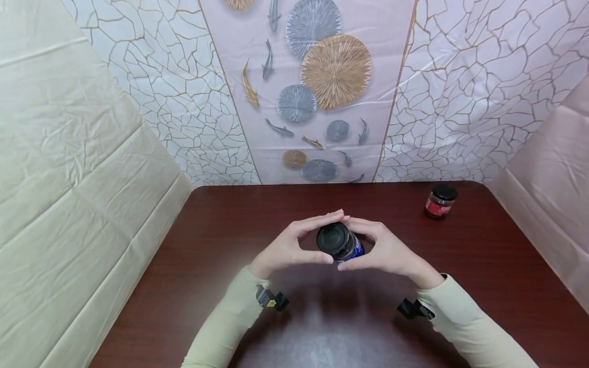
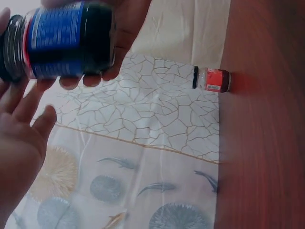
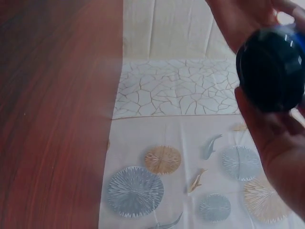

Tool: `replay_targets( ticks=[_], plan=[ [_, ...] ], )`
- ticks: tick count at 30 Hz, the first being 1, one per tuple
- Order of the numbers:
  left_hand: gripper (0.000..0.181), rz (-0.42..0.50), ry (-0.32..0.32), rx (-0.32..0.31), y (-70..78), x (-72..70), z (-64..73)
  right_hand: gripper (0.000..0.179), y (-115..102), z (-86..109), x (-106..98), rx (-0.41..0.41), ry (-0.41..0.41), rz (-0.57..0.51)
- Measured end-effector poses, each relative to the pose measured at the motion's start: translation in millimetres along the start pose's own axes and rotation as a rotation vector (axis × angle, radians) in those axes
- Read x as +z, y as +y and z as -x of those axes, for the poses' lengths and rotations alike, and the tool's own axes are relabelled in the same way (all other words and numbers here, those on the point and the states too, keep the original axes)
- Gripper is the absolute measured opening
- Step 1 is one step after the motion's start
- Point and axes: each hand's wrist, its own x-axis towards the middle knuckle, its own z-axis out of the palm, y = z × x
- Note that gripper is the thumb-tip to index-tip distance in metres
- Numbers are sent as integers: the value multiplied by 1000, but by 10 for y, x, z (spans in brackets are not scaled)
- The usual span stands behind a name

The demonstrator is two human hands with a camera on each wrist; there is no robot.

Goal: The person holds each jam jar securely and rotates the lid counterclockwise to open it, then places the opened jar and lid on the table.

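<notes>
One left hand (image 1: pixel 296 243): to the left of the blue-labelled jar (image 1: pixel 343 243), fingers along its far side and thumb at its near side; holds the jar jointly with the other hand. One right hand (image 1: pixel 383 250): to the right of that jar, fingers and thumb curved about it in the same hold. The fingertips of the two hands meet just beyond the jar.

Blue-labelled jar, one: raised clear of the worktop (image 1: pixel 221 235), tilted. One black lid (image 1: pixel 333 240), in place; a band of clear glass under it; one blue label (image 2: pixel 55 33) with rows of pale print, too blurred to read. The base end looks dark; whether from contents or shadow cannot be told.

Sleeves, two, pale: nearer the wearer than the jar, one to each side of it. Wrist devices, two, dark: a left device (image 1: pixel 271 299) and a right device (image 1: pixel 415 309), likewise nearer the wearer than the jar.

Red-labelled jar (image 1: pixel 439 203), one: upright on the worktop, beyond and well to the right of the blue-labelled jar. One black cap, on; clear glass beneath; one red label; dark reddish lower part.

Worktop, one, dark red-brown: beneath the blue-labelled jar. Patterned backdrop (image 1: pixel 317 138), behind the jar: printed fish and round discs.
</notes>
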Motion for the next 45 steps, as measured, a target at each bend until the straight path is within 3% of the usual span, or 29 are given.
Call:
replay_targets(
  ticks=[5, 12, 16, 20, 25, 31, 36, 40, 45],
  plan=[
    [76, 13, 115, 0, -45, 64, -45, 63, 17, -17, 24, 1, 129, 141],
    [68, -24, 291, -90, -82, 173, -98, 66, -1, -46, 44, -5, 305, 324],
    [65, -27, 369, -148, -85, 243, -126, 65, -159, -72, 88, -8, 364, 392],
    [64, -33, 395, -172, -84, 271, -137, 61, -292, -88, 115, -2, 381, 409],
    [67, -25, 356, -158, -63, 230, -116, 63, -183, -82, 81, 5, 347, 331],
    [70, -27, 232, -120, 13, 135, -68, 60, 30, -34, -7, 36, 213, 157],
    [75, 77, 109, -92, 102, 77, -34, 59, 12, -2, -20, 18, 71, 51],
    [79, 176, 30, -94, 145, 53, -24, 63, -27, 6, 7, 13, 15, 14],
    [75, 125, 20, -76, 149, 45, -22, 64, -40, 10, 29, 2, 10, 14]
  ],
)
